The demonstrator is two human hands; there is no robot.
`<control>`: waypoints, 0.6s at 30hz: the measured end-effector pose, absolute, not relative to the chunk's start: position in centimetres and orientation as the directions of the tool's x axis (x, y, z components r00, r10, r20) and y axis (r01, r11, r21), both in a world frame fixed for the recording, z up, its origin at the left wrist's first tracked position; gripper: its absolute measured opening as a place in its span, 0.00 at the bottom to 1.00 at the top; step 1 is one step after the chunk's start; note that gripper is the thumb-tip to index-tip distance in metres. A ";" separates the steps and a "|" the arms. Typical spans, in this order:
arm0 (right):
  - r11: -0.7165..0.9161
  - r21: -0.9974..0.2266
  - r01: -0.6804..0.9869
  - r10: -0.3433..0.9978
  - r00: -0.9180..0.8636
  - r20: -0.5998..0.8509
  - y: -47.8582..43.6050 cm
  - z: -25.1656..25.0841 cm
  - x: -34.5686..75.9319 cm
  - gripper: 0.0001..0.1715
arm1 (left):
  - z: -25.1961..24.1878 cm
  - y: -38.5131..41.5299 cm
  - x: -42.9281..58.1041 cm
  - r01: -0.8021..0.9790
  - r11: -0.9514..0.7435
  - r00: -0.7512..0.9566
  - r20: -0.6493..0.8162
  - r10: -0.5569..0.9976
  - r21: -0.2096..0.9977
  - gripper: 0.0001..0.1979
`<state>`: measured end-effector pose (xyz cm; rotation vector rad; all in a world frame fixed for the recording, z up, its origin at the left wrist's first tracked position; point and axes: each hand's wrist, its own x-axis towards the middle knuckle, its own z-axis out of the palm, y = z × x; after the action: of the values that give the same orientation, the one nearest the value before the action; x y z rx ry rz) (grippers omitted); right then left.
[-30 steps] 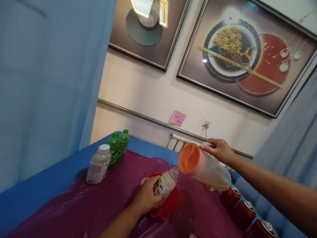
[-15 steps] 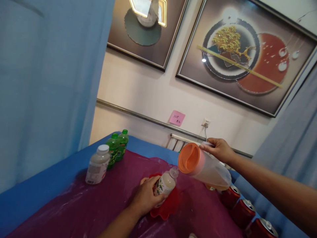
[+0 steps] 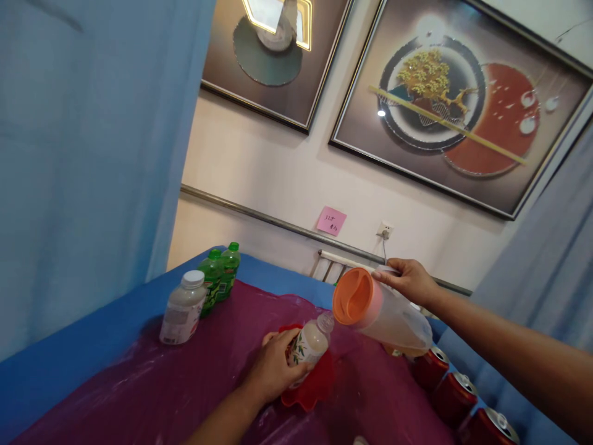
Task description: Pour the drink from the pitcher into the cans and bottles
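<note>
My left hand (image 3: 278,364) is wrapped round a small clear bottle (image 3: 312,343) with a white leaf-printed label and cloudy liquid inside. The bottle leans to the right, its uncapped mouth close to the jug's lid, over a red scalloped dish (image 3: 322,383). By its handle, my right hand (image 3: 407,281) grips a translucent plastic jug (image 3: 398,324) tipped far over to the left. An orange lid (image 3: 354,296) closes the jug's front, and some pale liquid lies along its lower side. Whether liquid runs between jug and bottle I cannot tell.
On the left stand a white-capped bottle (image 3: 184,309) and two green bottles (image 3: 220,278). Three red cans (image 3: 454,398) line the right edge. Crumpled purple plastic sheeting (image 3: 185,395) covers the blue table surface (image 3: 83,346). Blue curtains (image 3: 92,154) hang on both sides.
</note>
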<state>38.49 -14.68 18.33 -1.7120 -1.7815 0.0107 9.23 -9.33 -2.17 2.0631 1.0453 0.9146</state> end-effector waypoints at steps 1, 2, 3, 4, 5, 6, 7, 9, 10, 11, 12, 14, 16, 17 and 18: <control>0.145 -0.435 0.889 0.893 0.072 0.444 -14.7 18.3 38.5 0.36 | -2.2 -9.3 9.2 0.403 -0.473 0.434 0.291 0.853 0.783 0.33; 0.148 -0.434 0.889 0.893 0.069 0.445 -14.6 18.3 38.6 0.36 | -2.2 -9.3 9.3 0.405 -0.471 0.430 0.291 0.855 0.784 0.33; 0.152 -0.433 0.888 0.892 0.066 0.448 -14.6 18.2 38.6 0.36 | -2.2 -9.3 9.3 0.404 -0.473 0.431 0.293 0.853 0.783 0.33; 0.156 -0.433 0.888 0.891 0.063 0.449 -14.6 18.2 38.6 0.36 | -2.2 -9.3 9.3 0.402 -0.476 0.435 0.294 0.851 0.782 0.32; 0.158 -0.434 0.887 0.891 0.061 0.450 -14.6 18.1 38.6 0.36 | -2.2 -9.3 9.3 0.402 -0.478 0.438 0.295 0.849 0.781 0.32; 0.160 -0.435 0.886 0.892 0.060 0.449 -14.6 18.1 38.6 0.36 | -2.2 -9.3 9.3 0.402 -0.479 0.439 0.295 0.848 0.780 0.32; 0.160 -0.435 0.886 0.892 0.059 0.448 -14.6 18.0 38.6 0.36 | -2.2 -9.3 9.3 0.404 -0.479 0.439 0.294 0.849 0.780 0.32; 0.161 -0.437 0.885 0.895 0.056 0.443 -14.5 17.9 38.7 0.36 | -2.3 -9.3 9.2 0.406 -0.475 0.436 0.291 0.851 0.781 0.32; 0.160 -0.437 0.885 0.896 0.055 0.441 -14.5 17.9 38.7 0.36 | -2.3 -9.3 9.2 0.406 -0.473 0.435 0.290 0.852 0.782 0.32; 0.159 -0.436 0.886 0.897 0.055 0.438 -14.5 17.9 38.7 0.36 | -2.4 -9.3 9.2 0.405 -0.474 0.436 0.291 0.852 0.782 0.32; 0.157 -0.433 0.887 0.898 0.054 0.436 -14.4 17.9 38.8 0.36 | -2.4 -9.2 9.2 0.404 -0.477 0.437 0.293 0.850 0.780 0.32; 0.155 -0.426 0.891 0.899 0.051 0.434 -14.4 17.9 38.9 0.36 | -2.4 -9.2 9.2 0.404 -0.483 0.437 0.300 0.848 0.777 0.32; 0.159 -0.422 0.893 0.899 0.047 0.436 -14.3 17.9 38.9 0.36 | -2.3 -9.2 9.2 0.406 -0.485 0.434 0.304 0.848 0.774 0.32; 0.161 -0.423 0.892 0.898 0.045 0.437 -14.3 17.9 38.9 0.36 | -2.3 -9.2 9.2 0.406 -0.485 0.435 0.303 0.848 0.774 0.32; 0.163 -0.424 0.891 0.898 0.044 0.438 -14.3 17.9 38.9 0.37 | -2.3 -9.2 9.2 0.407 -0.484 0.437 0.299 0.848 0.775 0.32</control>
<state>38.89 -14.33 17.88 -1.6988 -1.8159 0.0144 9.20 -9.25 -2.28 2.0733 1.0499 0.9218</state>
